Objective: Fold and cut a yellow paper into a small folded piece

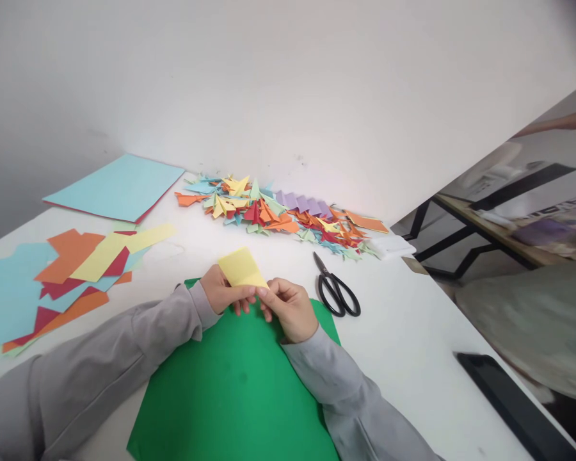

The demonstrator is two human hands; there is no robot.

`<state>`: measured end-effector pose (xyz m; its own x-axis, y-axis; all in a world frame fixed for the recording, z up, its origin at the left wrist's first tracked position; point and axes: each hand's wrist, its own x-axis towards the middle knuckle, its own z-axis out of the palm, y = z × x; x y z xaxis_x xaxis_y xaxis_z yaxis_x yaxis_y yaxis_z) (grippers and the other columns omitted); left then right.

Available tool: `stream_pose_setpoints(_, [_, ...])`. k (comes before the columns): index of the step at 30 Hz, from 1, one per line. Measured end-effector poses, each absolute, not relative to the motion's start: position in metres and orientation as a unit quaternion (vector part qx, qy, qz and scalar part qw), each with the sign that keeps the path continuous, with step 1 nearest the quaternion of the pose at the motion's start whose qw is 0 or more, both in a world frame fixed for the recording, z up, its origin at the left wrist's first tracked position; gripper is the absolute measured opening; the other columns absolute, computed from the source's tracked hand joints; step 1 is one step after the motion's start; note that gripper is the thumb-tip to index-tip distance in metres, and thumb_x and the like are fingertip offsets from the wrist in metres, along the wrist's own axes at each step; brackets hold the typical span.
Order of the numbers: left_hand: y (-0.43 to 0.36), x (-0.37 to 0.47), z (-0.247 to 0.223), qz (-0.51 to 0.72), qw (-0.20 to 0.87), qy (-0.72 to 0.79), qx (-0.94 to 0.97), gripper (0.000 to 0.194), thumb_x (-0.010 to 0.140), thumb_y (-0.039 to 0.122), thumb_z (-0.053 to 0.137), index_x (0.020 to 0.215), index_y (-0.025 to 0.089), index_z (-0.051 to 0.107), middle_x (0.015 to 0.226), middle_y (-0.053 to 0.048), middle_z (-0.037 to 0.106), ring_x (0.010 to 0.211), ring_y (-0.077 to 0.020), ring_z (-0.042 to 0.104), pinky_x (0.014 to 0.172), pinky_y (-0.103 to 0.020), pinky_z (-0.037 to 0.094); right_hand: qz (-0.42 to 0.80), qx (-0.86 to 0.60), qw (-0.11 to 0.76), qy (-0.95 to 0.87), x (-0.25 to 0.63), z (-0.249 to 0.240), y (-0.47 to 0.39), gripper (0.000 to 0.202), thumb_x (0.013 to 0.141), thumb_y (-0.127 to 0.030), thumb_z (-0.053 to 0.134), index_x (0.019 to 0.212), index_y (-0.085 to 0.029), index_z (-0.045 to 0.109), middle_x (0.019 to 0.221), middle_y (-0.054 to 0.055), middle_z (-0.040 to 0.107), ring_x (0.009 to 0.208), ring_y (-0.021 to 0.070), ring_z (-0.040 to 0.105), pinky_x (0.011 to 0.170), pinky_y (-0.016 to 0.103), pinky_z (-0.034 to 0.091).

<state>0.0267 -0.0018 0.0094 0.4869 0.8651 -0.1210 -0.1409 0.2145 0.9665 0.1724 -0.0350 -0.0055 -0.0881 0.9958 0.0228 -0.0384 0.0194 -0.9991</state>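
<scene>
Left hand (222,292) and right hand (294,312) pinch yellow paper (242,266) between fingers (272,300), apparently mid-fold; the next crease likely calls for aligned edges.

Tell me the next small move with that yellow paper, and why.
Probably slide the right grip along the near edge of the yellow paper to sharpen the crease, while the left grip steadies it: that edge appears folded over, and both thumbs already press close together there.

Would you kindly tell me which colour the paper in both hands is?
The held paper is yellow, in the head view.
</scene>
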Motion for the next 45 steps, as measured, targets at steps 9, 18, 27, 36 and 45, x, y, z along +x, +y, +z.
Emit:
stream_pose_setpoints(9, [-0.001, 0.026, 0.005, 0.342, 0.674, 0.365, 0.543, 0.028, 0.053, 0.033, 0.071, 0.054, 0.008, 0.058, 0.042, 0.001, 0.054, 0.032, -0.0096, 0.05, 0.03, -0.02, 0.04, 0.541, -0.46, 0.452, -0.539, 0.169, -0.001, -0.036, 0.038, 0.067, -0.048, 0.061, 0.052, -0.014, 0.051, 0.042, -0.004, 0.05, 0.032, 0.0047, 0.042, 0.034, 0.018, 0.03])
stream_pose_setpoints(18, [0.004, 0.024, 0.009, 0.337, 0.726, 0.378, 0.465, 0.037, 0.041, 0.038, 0.077, 0.047, 0.007, 0.058, 0.038, -0.001, 0.055, 0.03, -0.0093, 0.049, 0.028, -0.018, 0.037, 0.557, -0.454, 0.474, -0.509, 0.169, -0.003, -0.035, 0.037, 0.065, -0.049, 0.063, 0.053, -0.014, 0.053, 0.042, -0.004, 0.052, 0.03, 0.0047, 0.042, 0.032, 0.018, 0.029])
stream_pose_setpoints(27, [0.001, 0.025, 0.012, 0.354, 0.707, 0.375, 0.484, 0.035, 0.047, 0.038, 0.075, 0.048, 0.008, 0.057, 0.035, -0.001, 0.053, 0.03, -0.009, 0.048, 0.028, -0.018, 0.037, 0.583, -0.445, 0.434, -0.523, 0.169, -0.002, -0.037, 0.031, 0.065, -0.043, 0.065, 0.06, -0.013, 0.059, 0.046, -0.003, 0.054, 0.033, 0.0054, 0.045, 0.033, 0.018, 0.033])
stream_pose_setpoints(36, [-0.002, 0.026, 0.015, 0.353, 0.679, 0.393, 0.51, 0.034, 0.047, 0.037, 0.074, 0.046, 0.008, 0.056, 0.035, -0.001, 0.053, 0.029, -0.0083, 0.046, 0.029, -0.019, 0.037, 0.594, -0.432, 0.435, -0.52, 0.168, -0.002, -0.037, 0.029, 0.065, -0.042, 0.065, 0.061, -0.014, 0.059, 0.049, -0.003, 0.053, 0.034, 0.0059, 0.047, 0.035, 0.019, 0.035])
stream_pose_setpoints(45, [0.001, 0.026, 0.009, 0.335, 0.716, 0.376, 0.483, 0.045, 0.048, 0.05, 0.071, 0.045, 0.007, 0.056, 0.037, -0.003, 0.054, 0.031, -0.0099, 0.05, 0.03, -0.019, 0.038, 0.598, -0.412, 0.452, -0.518, 0.169, -0.002, -0.037, 0.024, 0.065, -0.037, 0.066, 0.06, -0.014, 0.061, 0.05, -0.002, 0.056, 0.038, 0.0064, 0.047, 0.038, 0.02, 0.036])
